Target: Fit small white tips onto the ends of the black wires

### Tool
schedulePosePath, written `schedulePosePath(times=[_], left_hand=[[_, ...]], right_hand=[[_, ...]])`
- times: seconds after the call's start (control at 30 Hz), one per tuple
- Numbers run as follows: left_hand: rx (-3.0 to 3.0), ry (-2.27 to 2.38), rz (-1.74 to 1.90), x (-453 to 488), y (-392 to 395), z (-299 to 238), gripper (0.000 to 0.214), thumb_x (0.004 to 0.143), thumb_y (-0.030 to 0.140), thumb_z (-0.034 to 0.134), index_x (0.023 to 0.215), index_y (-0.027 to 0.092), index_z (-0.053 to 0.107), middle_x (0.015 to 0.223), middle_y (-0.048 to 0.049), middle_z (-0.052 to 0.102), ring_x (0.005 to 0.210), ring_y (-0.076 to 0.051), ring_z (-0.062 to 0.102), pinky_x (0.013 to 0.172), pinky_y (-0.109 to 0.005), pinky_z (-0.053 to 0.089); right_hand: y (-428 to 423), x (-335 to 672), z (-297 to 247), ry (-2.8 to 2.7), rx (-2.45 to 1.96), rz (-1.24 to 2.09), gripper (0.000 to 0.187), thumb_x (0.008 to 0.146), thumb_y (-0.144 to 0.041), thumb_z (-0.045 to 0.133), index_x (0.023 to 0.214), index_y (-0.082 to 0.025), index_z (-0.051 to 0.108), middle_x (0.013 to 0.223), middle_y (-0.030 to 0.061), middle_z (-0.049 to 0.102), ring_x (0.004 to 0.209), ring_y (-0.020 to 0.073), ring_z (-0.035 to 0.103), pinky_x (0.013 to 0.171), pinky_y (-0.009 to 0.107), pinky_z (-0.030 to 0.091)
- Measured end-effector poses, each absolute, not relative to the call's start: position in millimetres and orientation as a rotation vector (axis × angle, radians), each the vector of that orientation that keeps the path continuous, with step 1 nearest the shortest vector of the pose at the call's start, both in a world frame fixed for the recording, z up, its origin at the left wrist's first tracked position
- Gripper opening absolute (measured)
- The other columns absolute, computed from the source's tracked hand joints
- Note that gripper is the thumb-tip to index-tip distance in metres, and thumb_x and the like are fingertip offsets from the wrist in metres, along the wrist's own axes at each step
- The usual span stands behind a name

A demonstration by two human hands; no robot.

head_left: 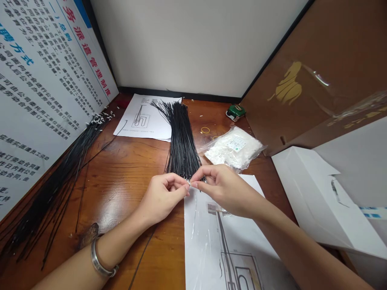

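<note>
My left hand (pixel 161 197) and my right hand (pixel 220 187) meet fingertip to fingertip over the brown wooden table (pixel 127 169). Both are closed in a pinch on a small white piece (pixel 189 183), too small to name. A thin black wire (pixel 142 257) runs back from under my left hand toward me. Just beyond my fingers lies a thick bundle of black wires (pixel 181 141). A printed sheet under clear film (pixel 223 241) lies below my right hand.
A clear bag of white small parts (pixel 234 149) lies right of the bundle. Finished black wires with white ends (pixel 60 177) stretch along the left signboard (pixel 39 80). Another diagram sheet (pixel 142 119), a green object (pixel 236 112), a white box (pixel 317 201).
</note>
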State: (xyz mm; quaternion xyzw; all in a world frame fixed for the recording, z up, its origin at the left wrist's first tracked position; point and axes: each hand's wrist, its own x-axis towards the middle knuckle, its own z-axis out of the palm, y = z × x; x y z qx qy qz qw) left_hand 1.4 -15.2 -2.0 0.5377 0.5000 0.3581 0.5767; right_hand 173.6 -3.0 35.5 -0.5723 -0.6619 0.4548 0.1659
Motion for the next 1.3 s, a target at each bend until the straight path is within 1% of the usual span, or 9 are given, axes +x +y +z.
schedulePosePath(times=[0.13,0.3,0.6,0.83,1.03,1.3], left_hand=[[1.229,1.138,0.888,2.9,-13.9,-2.5,0.012,0.078,0.026,0.064,0.075,0.015,0.067,0.068,-0.0025,0.067,0.062,-0.012,0.057,0.061,-0.024,0.043],[1.242,1.137,0.902,2.5,-13.3,-3.3,0.015,0.079,0.028,0.063,0.075,0.014,0.066,0.066,-0.0020,0.065,0.061,-0.011,0.055,0.059,-0.023,0.041],[1.262,1.150,0.898,1.5,-14.2,-4.1,0.017,0.081,0.028,0.061,0.076,0.013,0.067,0.072,-0.0045,0.068,0.065,-0.012,0.057,0.063,-0.024,0.043],[1.251,1.170,0.899,2.1,-13.2,-5.2,0.015,0.080,0.026,0.062,0.074,0.013,0.066,0.072,-0.0043,0.068,0.065,-0.012,0.057,0.063,-0.024,0.043],[1.248,1.176,0.894,2.8,-14.1,-2.2,0.014,0.079,0.024,0.061,0.071,0.013,0.065,0.069,-0.0033,0.066,0.064,-0.012,0.056,0.062,-0.023,0.043],[1.269,1.184,0.891,1.9,-15.6,-4.6,0.014,0.080,0.023,0.061,0.071,0.013,0.065,0.068,-0.0028,0.065,0.063,-0.011,0.054,0.060,-0.022,0.042]], right_hand=[[0.5,174.6,35.4,-1.832,-1.635,1.274,0.013,0.080,-0.030,0.061,0.073,-0.019,0.065,0.040,-0.0078,0.031,0.037,0.0075,0.025,0.038,0.024,0.013],[3.2,176.3,34.2,-1.774,-1.656,1.266,0.013,0.079,-0.030,0.061,0.075,-0.018,0.065,0.041,-0.0079,0.031,0.039,0.0076,0.024,0.039,0.024,0.014],[-0.5,173.3,34.9,-1.814,-1.670,1.258,0.015,0.082,-0.030,0.058,0.076,-0.018,0.065,0.039,-0.0086,0.030,0.037,0.0075,0.023,0.038,0.024,0.013],[-0.4,170.5,31.6,-1.803,-1.659,1.268,0.013,0.082,-0.026,0.058,0.076,-0.017,0.065,0.040,-0.0093,0.029,0.038,0.0072,0.022,0.039,0.024,0.013],[-0.3,170.3,26.6,-1.745,-1.654,1.319,0.013,0.081,-0.028,0.059,0.076,-0.017,0.065,0.041,-0.0093,0.028,0.039,0.0074,0.022,0.039,0.024,0.012],[1.1,168.3,21.3,-1.705,-1.636,1.359,0.012,0.080,-0.026,0.060,0.076,-0.016,0.064,0.042,-0.0094,0.029,0.039,0.0068,0.021,0.039,0.024,0.011]])
